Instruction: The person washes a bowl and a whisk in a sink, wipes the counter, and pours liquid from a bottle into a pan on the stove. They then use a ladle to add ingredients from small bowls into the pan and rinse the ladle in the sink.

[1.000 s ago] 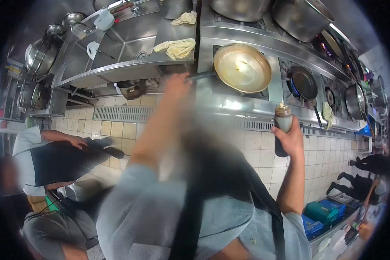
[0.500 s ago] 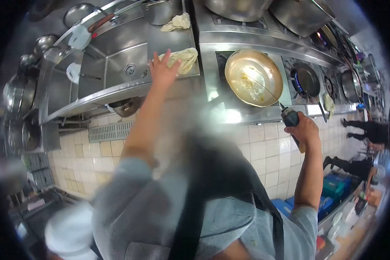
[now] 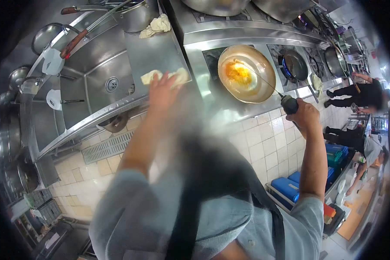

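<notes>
closest to me, my left hand has its fingers spread over the pale cloth on the steel counter; i can't tell whether they pinch any of it. a second ago this hand was on the pan's handle, and half a second ago it was open at the cloth's edge.

my right hand is wrapped round the dark squeeze bottle, fingers closed on it. it was upright a second ago; now it leans over the pan's near right side, and a thin dark line runs from its tip across the wide pan. the pan sits on the stove, and the patch in it, pale half a second ago, is now bright orange and yellow.

left of the counter i have the sink. right of the wide pan, a smaller black pan stands over a blue flame, with another cloth near its handle. behind are large pots. farther off to the right, past the blue boxes, i see two people in dark clothing.
</notes>
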The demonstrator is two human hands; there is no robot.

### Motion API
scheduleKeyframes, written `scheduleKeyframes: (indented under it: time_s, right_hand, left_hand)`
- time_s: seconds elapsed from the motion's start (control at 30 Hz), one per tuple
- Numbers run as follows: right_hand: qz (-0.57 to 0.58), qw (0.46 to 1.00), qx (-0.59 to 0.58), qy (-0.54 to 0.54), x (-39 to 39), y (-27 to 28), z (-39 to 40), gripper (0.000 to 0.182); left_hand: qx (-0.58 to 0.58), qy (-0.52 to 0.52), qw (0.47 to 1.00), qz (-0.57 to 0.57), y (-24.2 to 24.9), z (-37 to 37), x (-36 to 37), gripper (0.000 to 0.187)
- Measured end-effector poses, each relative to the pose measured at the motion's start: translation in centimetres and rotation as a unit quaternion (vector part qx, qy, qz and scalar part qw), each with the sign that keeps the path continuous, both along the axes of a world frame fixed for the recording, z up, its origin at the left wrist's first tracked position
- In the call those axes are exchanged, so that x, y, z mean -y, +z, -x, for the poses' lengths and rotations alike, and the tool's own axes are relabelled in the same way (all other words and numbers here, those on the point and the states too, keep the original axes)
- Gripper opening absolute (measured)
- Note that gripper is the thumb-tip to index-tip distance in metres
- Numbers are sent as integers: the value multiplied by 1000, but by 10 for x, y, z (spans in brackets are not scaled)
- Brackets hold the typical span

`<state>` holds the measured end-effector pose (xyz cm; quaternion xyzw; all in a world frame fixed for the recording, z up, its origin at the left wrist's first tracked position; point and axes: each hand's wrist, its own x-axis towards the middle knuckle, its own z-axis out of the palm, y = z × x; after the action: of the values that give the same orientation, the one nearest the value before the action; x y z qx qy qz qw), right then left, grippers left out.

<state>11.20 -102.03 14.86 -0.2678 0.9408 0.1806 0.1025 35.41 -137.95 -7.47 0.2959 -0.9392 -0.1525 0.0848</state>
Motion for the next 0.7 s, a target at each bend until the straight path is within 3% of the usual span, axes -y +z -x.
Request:
scheduleKeyframes:
  time_s: [0.23, 0.33, 0.4, 0.47, 0.53, 0.6, 0.67, 0.7]
  right_hand:
    - [-8, 999, 33, 41, 6, 8, -17, 56]
    - [42, 998, 27, 25, 14, 13, -19, 64]
    - [33, 999, 24, 3, 16, 15, -11, 65]
    - [22, 1000, 15, -17, 17, 18, -8, 65]
    - [14, 1000, -8, 12, 15, 21, -10, 60]
    - [31, 999, -7, 18, 12, 24, -14, 61]
    - [48, 999, -6, 22, 13, 28, -18, 63]
    - [42, 999, -4, 10, 16, 30, -21, 64]
  left_hand:
    - [0, 134, 980, 145, -41, -121, 70, 47]
    - [27, 210, 972, 106, -33, -125, 97, 46]
    - [13, 302, 951, -61, -19, -101, 109, 45]
    - [-39, 304, 952, -5, -27, -66, 110, 39]
    - [-206, 282, 937, -24, -31, -29, 110, 36]
    - [-267, 261, 926, -46, -13, 13, 100, 33]
    - [-351, 150, 920, -86, 0, 55, 89, 40]
    - [-267, 104, 958, -15, -3, 77, 86, 43]
